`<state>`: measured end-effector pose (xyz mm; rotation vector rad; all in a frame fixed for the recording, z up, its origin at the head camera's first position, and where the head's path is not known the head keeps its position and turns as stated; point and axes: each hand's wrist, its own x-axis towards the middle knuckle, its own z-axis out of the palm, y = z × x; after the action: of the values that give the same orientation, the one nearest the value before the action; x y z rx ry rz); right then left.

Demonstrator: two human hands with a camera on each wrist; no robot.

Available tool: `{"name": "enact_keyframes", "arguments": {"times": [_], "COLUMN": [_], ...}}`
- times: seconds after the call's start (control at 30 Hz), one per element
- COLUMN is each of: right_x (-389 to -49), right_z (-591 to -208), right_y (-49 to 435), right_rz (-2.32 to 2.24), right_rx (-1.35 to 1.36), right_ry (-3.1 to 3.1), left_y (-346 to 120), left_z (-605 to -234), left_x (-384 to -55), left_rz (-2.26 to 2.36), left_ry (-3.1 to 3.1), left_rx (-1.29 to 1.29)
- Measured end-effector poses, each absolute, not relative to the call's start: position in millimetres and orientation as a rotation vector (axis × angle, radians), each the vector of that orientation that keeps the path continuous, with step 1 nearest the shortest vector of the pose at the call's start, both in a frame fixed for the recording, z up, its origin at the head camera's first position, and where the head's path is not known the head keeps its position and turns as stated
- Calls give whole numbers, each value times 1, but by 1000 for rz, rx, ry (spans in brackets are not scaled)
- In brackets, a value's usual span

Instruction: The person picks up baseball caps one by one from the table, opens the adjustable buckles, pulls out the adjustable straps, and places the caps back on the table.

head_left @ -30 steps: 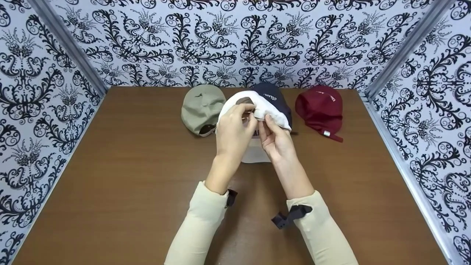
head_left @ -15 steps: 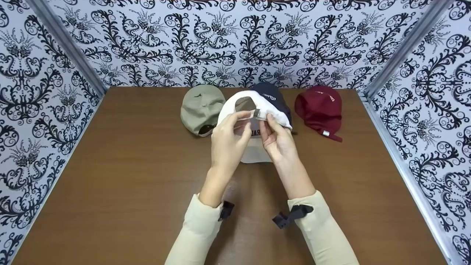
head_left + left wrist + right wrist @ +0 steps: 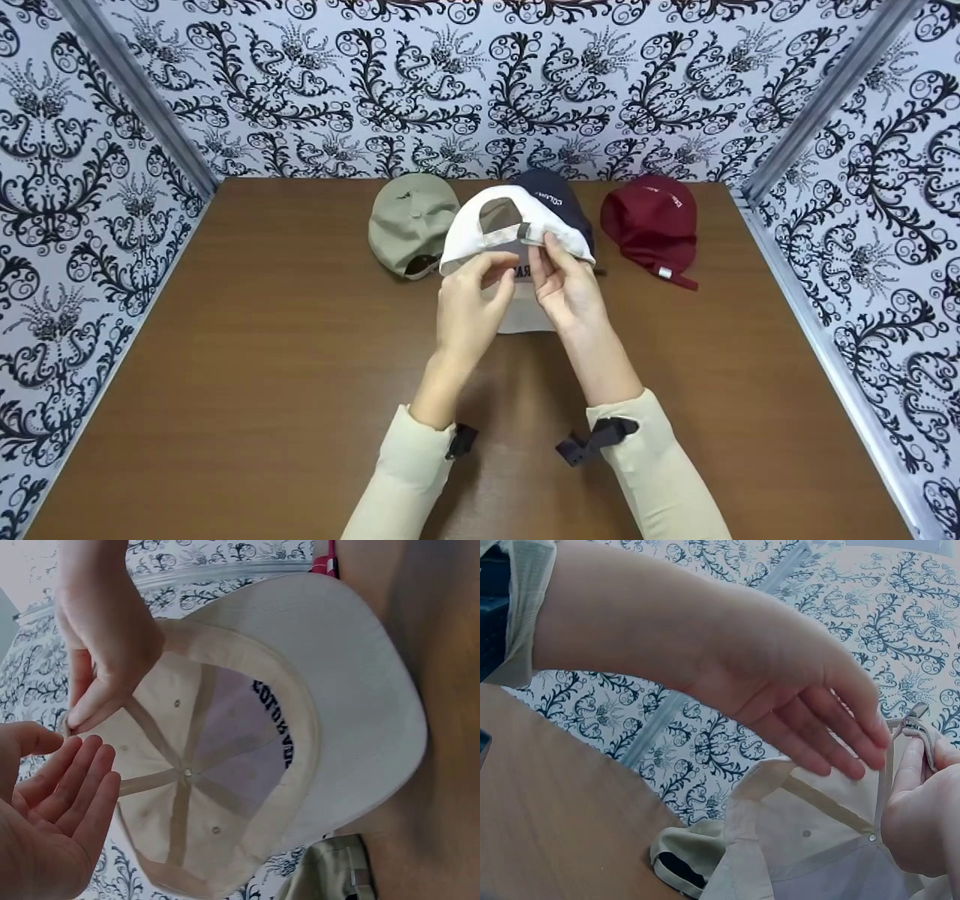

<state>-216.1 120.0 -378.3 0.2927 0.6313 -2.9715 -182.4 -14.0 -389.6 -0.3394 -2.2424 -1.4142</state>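
White cap (image 3: 532,209), its strap (image 3: 501,238) pinched in right grip (image 3: 568,291).

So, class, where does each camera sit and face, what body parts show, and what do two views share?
Head: on the head, facing forward and down at white cap and table; left hand, right hand and sleeves show.
Left wrist: worn there, facing into the cap; both hands show.
Right wrist: worn there, facing the cap and wall; both hands and a sleeve show.
Both wrist views share the cap's inside and wall.
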Motion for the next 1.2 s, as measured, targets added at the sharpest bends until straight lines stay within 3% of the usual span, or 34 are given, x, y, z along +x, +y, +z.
{"name": "enact_keyframes", "arguments": {"times": [0.43, 0.8, 1.2], "right_x": [-213, -214, -214], "right_z": [-377, -377, -379], "right_y": [119, 119, 119], "right_rz": [-2962, -2952, -2958], "right_rx": [249, 238, 240], "right_ry": [629, 612, 601], "left_y": [-3, 5, 3], "left_z": [-421, -433, -422], "left_x": [-197, -215, -215], "left_rz": [-1567, -2275, -2991], "left_ry": [-2378, -2003, -1271], "left_rx": [-342, -376, -215]}}
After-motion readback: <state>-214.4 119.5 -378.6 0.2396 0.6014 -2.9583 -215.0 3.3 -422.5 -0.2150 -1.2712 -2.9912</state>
